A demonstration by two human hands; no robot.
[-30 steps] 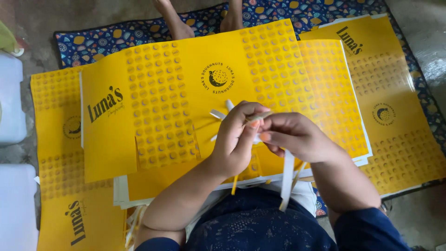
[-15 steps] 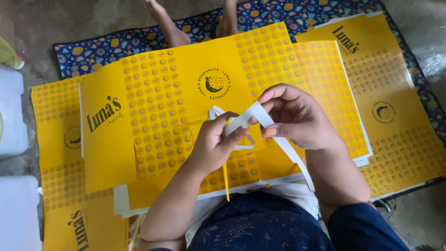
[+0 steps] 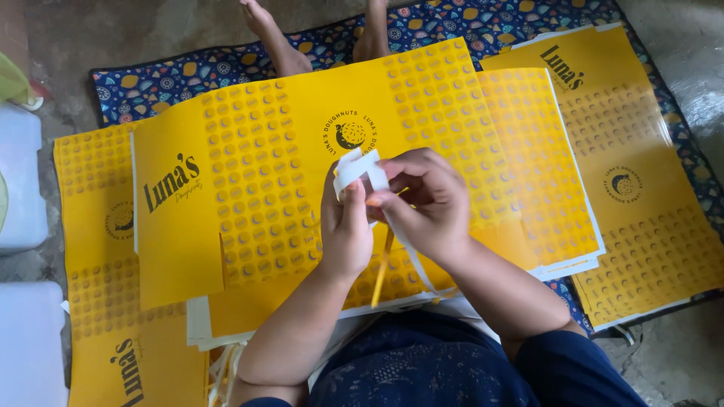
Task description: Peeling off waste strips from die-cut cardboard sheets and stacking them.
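Note:
My left hand [image 3: 345, 226] and my right hand [image 3: 424, 200] meet above a stack of flat yellow printed cardboard sheets [image 3: 256, 188]. Both pinch a thin white paper strip [image 3: 359, 167], which is looped and folded over at the top between my fingers. Its long tail [image 3: 413, 260] hangs down toward my lap. A thin yellow strip [image 3: 382, 267] dangles beside it, under my hands. The sheets carry a dotted pattern and a round dark emblem.
More yellow sheets lie at the right [image 3: 626, 173] and at the lower left [image 3: 98, 301]. All rest on a blue patterned mat [image 3: 188, 75]. Another person's bare feet [image 3: 275, 38] stand at the far edge. White plastic containers [image 3: 23, 188] sit at the left on the concrete floor.
Both hands have lifted and drawn together. The white strip, stretched out between them before, is now gathered into a folded loop at my fingertips.

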